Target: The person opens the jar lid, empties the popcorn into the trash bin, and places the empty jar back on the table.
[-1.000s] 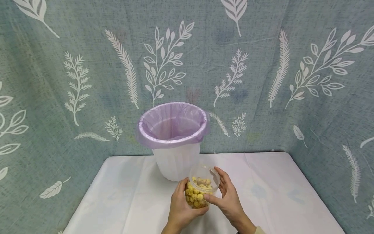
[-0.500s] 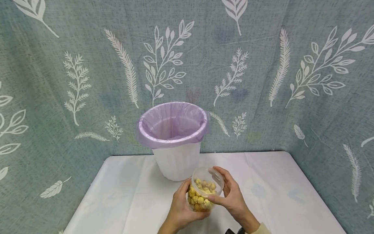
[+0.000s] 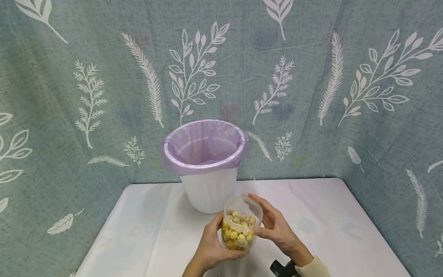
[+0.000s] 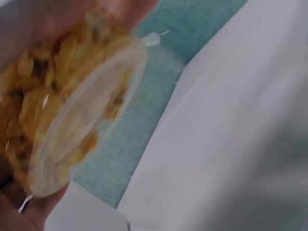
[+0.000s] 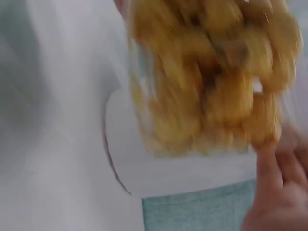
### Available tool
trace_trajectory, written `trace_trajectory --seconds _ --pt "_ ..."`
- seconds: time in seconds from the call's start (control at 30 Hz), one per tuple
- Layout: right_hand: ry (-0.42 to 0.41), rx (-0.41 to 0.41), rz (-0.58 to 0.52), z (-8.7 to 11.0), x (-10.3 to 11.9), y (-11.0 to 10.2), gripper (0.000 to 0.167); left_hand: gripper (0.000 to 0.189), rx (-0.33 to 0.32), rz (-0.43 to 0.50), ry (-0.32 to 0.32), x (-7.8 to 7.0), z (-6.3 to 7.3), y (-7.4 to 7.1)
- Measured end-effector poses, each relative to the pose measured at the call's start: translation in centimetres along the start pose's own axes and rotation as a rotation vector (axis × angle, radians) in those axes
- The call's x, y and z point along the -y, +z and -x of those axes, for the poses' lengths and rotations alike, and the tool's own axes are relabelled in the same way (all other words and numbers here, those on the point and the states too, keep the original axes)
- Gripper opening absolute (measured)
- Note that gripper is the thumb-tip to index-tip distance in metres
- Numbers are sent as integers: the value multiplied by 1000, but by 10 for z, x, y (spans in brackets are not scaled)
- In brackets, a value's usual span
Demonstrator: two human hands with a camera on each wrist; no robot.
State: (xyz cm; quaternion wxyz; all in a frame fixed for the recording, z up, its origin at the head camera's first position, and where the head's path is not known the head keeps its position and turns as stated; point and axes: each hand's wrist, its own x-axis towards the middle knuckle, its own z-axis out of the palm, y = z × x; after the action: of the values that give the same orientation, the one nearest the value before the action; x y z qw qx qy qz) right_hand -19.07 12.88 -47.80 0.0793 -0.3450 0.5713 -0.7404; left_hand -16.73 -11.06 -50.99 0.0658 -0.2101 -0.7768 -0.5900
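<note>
1. Clear plastic forms the jar, held in the head view over the near part of the counter; it tilts, round rim uppermost, with yellow popcorn-like pieces inside.
2. The left hand grasps its left side and lower part, fingers curled round; the right hand grips the upper right, by the rim.
3. Behind the jar stands a white bin, its purple liner folded over the rim.
4. White cloth stretches widely either side of the hands, out to slanting side edges; the back edge meets the leaf-patterned curtain.
5. Left wrist view: the jar leans at upper left, a round edge running diagonally; the counter's edge borders teal cloth, with white reaching far right.
6. Right wrist view: blurred pieces fill the upper part; fingers touch the jar at lower right.
</note>
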Motion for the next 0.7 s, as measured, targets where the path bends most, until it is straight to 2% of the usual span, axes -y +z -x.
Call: trace_trajectory --seconds 0.1,0.23,0.37,0.53,0.7 --pt "8 -137 103 0 -2 11 83 99 -94 -59 -20 1 -1 6" --pt "69 -314 231 -2 -5 27 90 101 -206 -164 -11 4 -2 16" --pt "78 -426 269 -6 -8 37 91 104 -252 -233 23 4 -3 23" --pt "82 -471 272 -9 -6 38 86 104 -251 -257 34 1 -4 22" --pt "71 -429 211 -7 -5 33 86 102 -214 -217 23 -1 -4 18"
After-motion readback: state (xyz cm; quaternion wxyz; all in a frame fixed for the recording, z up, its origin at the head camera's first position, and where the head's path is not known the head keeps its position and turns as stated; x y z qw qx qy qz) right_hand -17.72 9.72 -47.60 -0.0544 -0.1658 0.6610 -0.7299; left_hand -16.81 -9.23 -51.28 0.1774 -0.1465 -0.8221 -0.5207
